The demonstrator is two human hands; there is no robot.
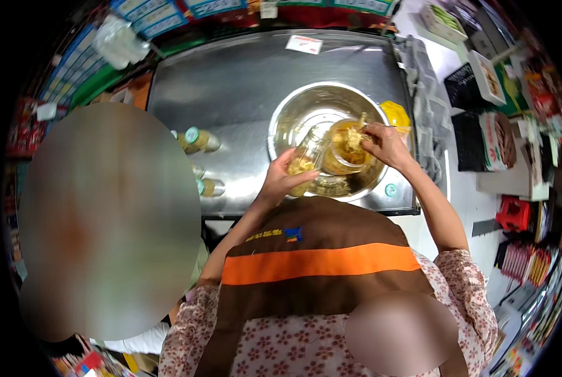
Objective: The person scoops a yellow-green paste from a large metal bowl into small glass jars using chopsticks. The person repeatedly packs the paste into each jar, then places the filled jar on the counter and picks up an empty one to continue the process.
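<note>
My left hand (279,178) is wrapped round a clear glass jar (310,148), tilted over the near left side of a wide steel bowl (285,104). Pale yellow shreds show inside this jar. Beside it in the bowl stands a larger clear tub (338,168) with yellowish contents and liquid. Above the tub's mouth, my right hand (387,146) pinches a clump of pale yellow shredded food (354,139) between thumb and fingers. Part of the tub's far rim is hidden by the clump and fingers.
Several small jars with green lids (193,134) stand on the left of the steel table (230,81). A loose green lid (391,190) lies near the front right edge. A yellow bag (395,115) sits right of the bowl. A blurred person (111,226) is at my left.
</note>
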